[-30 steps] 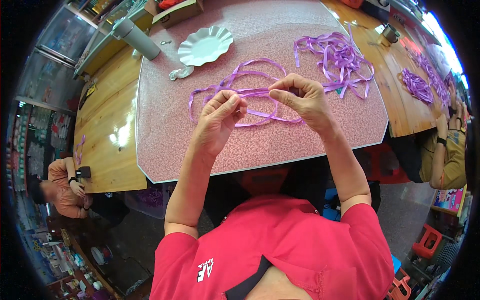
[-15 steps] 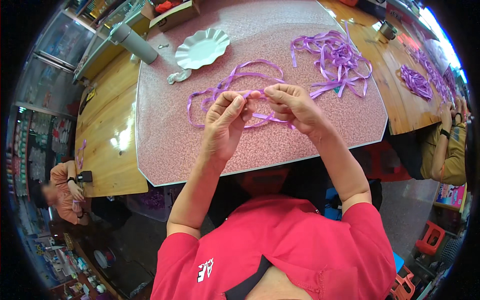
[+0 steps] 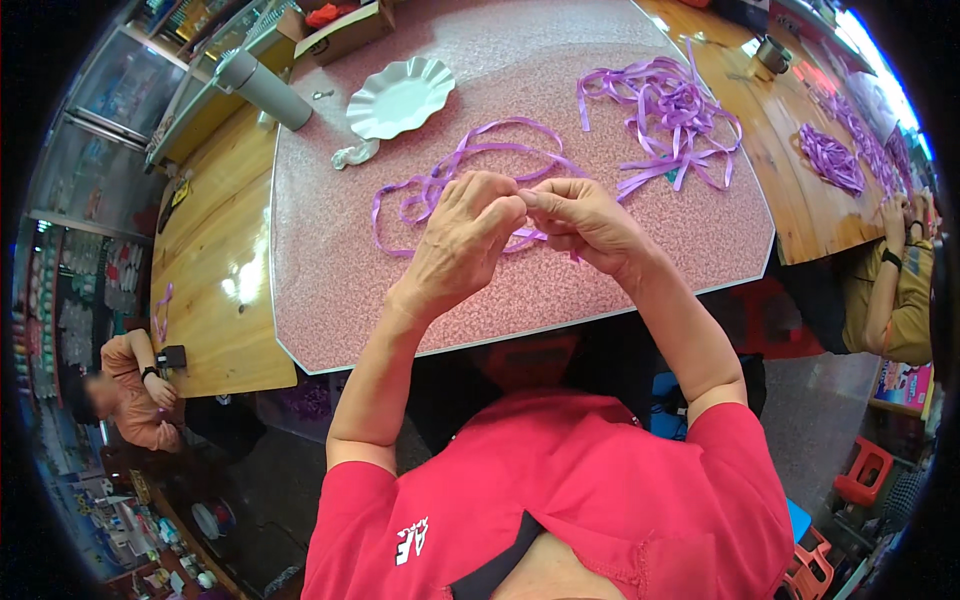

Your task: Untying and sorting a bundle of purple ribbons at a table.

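Both my hands meet above the near middle of the pink speckled table mat [image 3: 350, 290]. My left hand [image 3: 465, 235] is closed, its back turned up, with thumb and fingers pinched together. Against its fingertips, my right hand [image 3: 585, 220] pinches with thumb and forefinger. Between them they hold part of a purple ribbon [image 3: 515, 122]; the held bit itself is mostly hidden by the fingers. Loops of this ribbon lie on the mat just behind and left of my hands. A loose heap of purple ribbons [image 3: 680, 120] lies farther right on the mat.
A white scalloped plate [image 3: 402, 97], a crumpled tissue [image 3: 355, 153] and a grey tumbler [image 3: 262, 90] stand at the back left. On the right, wooden table holds a purple ribbon bundle [image 3: 832, 160] and a metal mug [image 3: 772, 55]. Co-workers [image 3: 895, 290] sit at right and left.
My left hand has rolled over so its back faces up, covering the ribbon that showed between the fingertips. My right hand stays nearly in place, still pinching.
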Action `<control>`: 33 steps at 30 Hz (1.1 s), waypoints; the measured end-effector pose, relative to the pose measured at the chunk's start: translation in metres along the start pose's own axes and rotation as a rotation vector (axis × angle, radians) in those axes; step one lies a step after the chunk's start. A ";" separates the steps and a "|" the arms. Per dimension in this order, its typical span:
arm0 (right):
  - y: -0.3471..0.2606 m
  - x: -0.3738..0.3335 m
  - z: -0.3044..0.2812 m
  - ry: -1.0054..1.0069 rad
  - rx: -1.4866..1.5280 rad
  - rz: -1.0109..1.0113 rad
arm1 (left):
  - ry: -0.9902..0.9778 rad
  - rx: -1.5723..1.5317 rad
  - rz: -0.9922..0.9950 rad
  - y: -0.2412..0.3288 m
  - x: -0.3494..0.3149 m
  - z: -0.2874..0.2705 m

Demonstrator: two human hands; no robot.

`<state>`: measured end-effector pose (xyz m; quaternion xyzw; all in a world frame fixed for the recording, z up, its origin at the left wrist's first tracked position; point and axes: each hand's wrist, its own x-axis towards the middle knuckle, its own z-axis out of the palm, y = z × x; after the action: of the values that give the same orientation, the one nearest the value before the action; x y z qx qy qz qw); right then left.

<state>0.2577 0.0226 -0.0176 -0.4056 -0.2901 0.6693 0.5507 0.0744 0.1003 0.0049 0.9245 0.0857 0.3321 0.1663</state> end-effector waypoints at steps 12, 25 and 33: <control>0.009 0.000 0.028 0.142 -0.105 -0.296 | 0.325 -0.364 -0.336 0.011 -0.012 0.020; 0.005 -0.002 0.024 0.243 -0.944 -1.046 | 0.329 -0.978 -0.656 0.015 -0.007 0.011; 0.007 -0.001 0.021 0.301 -0.974 -1.077 | 0.342 -0.815 -0.520 0.014 -0.009 0.019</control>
<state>0.2363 0.0207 -0.0132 -0.4929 -0.6344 0.0388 0.5942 0.0801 0.0805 -0.0090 0.6651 0.2024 0.4326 0.5740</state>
